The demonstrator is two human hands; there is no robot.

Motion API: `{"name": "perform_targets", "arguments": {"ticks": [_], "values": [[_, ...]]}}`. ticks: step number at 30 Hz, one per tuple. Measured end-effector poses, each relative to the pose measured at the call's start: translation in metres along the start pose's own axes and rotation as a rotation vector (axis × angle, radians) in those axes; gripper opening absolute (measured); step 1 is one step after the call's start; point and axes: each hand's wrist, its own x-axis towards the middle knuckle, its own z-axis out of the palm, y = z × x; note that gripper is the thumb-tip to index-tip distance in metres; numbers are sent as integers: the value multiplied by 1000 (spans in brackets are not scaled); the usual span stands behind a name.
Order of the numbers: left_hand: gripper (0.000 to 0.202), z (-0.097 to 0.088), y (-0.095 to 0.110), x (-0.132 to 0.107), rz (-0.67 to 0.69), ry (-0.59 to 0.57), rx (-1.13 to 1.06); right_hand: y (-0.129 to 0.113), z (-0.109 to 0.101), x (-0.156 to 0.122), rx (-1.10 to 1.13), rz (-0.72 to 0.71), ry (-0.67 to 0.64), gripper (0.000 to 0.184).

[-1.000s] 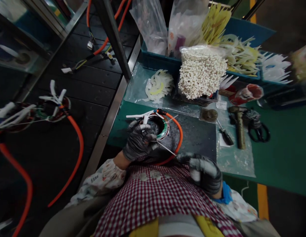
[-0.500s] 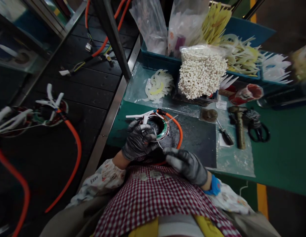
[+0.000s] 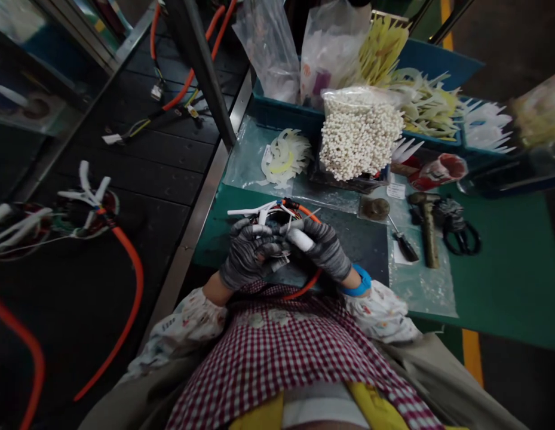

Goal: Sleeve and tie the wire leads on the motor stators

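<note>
A ring-shaped motor stator, with copper windings and white sleeved leads, sits at the near left of the bench, mostly hidden by my hands. My left hand, in a grey glove, is closed on its left and near side. Across the right side of the ring, my gloved right hand has its fingers bent in a pinch. A thin white cord shows at those fingertips. From the stator's far side an orange cable curves right and back toward my apron.
To the left, more stators lie on a dark slatted surface. Behind my hands are a bag of white sticks and blue bins. A hammer, screwdriver and scissors lie at right.
My right hand has moved left and away from my body, onto the stator beside my left hand. My left hand stays at the stator. The view has shifted slightly.
</note>
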Motion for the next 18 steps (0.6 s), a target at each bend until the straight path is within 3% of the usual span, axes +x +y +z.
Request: {"name": "perform_targets", "arguments": {"ticks": [4,8,12,16,18], "values": [[20,3,-1,-2,-18,-28,-16,-3,-14,-1,128,20,-148,20],[18,5,-2,-5,0,-7,-64,-1,-17,-1,68,-47,-91,12],[26,7,-2,-9,-44,-78,26,0,-15,-1,25,-62,-89,12],[24,5,0,-6,-23,-31,-13,17,-12,-10,5,-212,-205,14],[24,3,1,-1,-2,17,-63,31,-7,-19,8,-208,-219,17]]}}
